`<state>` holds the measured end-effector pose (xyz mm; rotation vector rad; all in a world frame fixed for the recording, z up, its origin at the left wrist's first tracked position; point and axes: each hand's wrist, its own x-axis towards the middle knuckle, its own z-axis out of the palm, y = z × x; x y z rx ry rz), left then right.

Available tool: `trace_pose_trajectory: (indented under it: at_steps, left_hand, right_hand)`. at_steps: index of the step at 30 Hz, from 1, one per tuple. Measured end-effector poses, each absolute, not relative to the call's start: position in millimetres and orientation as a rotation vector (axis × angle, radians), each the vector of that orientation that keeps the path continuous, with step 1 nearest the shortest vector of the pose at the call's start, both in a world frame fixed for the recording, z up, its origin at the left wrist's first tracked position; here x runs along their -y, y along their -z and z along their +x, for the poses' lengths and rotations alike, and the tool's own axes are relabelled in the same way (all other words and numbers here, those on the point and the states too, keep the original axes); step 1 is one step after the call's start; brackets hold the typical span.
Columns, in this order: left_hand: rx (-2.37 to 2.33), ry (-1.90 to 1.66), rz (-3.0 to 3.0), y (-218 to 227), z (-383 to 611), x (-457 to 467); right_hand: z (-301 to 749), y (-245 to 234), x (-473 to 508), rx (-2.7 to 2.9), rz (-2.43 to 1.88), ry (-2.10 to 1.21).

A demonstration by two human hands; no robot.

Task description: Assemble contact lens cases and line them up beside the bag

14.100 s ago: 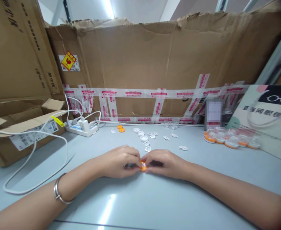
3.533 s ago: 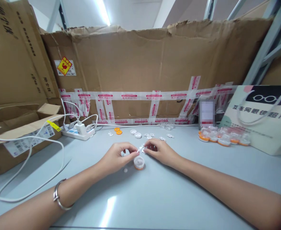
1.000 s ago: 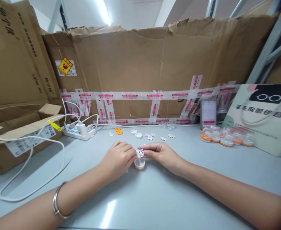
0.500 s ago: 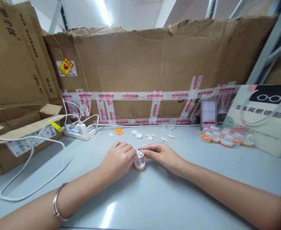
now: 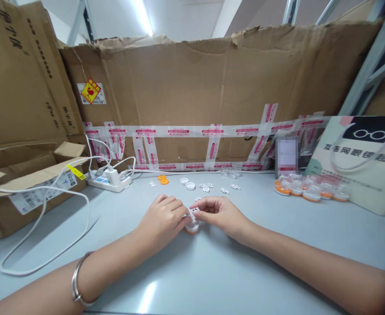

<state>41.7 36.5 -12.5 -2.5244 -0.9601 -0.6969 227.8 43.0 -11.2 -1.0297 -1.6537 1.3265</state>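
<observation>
— What's changed at the little orange-based cup [image 5: 191, 227]?

— From my seat, the white perforated insert [image 5: 193, 213] has dropped from just above the cup to its mouth; I judge it's being seated.

— And the grip?

— Right hand [image 5: 219, 213] pinches the insert; left hand [image 5: 162, 220] is closed around the cup, steadying it on the bench [image 5: 212, 271].

— Around them?

— Loose white parts [image 5: 205, 188] behind, finished cups [image 5: 310, 192] far right.

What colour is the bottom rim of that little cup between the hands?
Orange, under a clear body; the small cup shows best in the head view, the only one.
</observation>
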Motion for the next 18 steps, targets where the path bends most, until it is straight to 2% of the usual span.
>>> trace_pose_trajectory:
  at_steps: [18]
  left_hand:
    - [0.93, 0.895, -2.679, 5.4, 39.5, -37.4]
  right_hand:
    - [229.9, 2.4, -41.7, 1.605, -0.863, -1.289]
